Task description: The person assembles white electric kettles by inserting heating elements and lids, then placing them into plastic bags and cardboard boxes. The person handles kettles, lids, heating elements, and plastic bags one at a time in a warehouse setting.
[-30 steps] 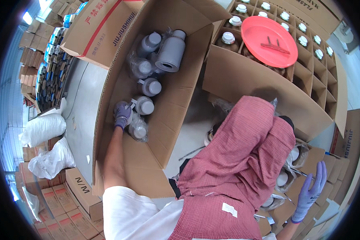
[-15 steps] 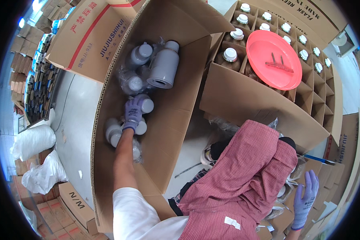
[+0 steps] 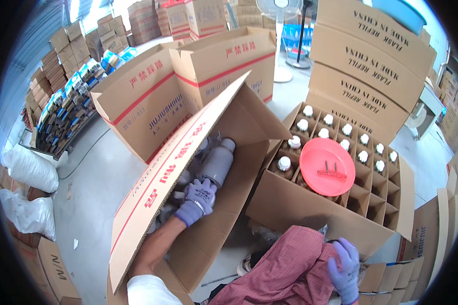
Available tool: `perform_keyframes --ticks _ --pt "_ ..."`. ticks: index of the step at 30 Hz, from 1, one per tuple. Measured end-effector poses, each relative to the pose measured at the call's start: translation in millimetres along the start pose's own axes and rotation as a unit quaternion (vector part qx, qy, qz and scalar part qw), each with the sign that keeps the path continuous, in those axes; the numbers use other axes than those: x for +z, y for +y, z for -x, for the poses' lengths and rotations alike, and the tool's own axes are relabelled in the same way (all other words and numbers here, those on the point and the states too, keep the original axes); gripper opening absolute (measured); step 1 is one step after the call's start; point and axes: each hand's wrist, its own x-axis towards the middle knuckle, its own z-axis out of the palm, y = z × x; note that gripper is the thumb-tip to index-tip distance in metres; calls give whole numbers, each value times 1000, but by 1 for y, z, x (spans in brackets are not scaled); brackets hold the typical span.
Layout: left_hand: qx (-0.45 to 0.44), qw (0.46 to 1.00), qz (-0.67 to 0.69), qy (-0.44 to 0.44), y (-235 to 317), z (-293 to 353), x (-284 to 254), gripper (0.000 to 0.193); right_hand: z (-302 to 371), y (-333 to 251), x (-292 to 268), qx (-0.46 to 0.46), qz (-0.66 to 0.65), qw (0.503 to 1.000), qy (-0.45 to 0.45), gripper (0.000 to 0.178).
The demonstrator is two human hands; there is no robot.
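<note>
Inside the tall open carton (image 3: 224, 213), my left hand (image 3: 198, 197), in a purple work glove, closes its fingers around the bottom end of a grey flask (image 3: 218, 161). The flask lies slanted, its neck toward the far side. More grey flasks (image 3: 180, 178), some in clear plastic wrap, lie next to it, partly hidden by the carton's raised wall and my arm. My right hand (image 3: 345, 269), gloved alike, is over the red checked apron (image 3: 295, 259) at my knee, fingers spread and holding nothing.
To the right, a divided carton (image 3: 310, 208) holds several white-capped bottles (image 3: 284, 163), with a red plastic plate (image 3: 326, 168) lying on top. Other cartons (image 3: 229, 66) stand behind. White sacks (image 3: 30, 170) sit at left. A standing fan (image 3: 282, 30) is at the back.
My left hand has moved farther into the carton, from the wrapped flasks to the large grey flask's bottom. My right hand has come inward to my knee. The view has tilted up.
</note>
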Motion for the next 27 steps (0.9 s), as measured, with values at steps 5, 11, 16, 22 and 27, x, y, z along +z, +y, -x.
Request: perform_keyframes --ticks 5,11,16,22,27 --pt "136 893 308 298 24 114 -177 70 -41 -20 39 198 -466 860 70 75" --pt "189 638 717 208 133 150 -127 74 -54 -8 -27 171 -691 659 240 35" --pt "159 169 897 -377 214 154 -77 65 -18 35 -70 125 -460 826 300 22" --pt "157 294 926 -176 245 162 -103 74 4 69 -97 183 -351 900 182 38" --pt "321 669 601 296 254 148 -115 87 9 75 -71 235 -448 809 299 29"
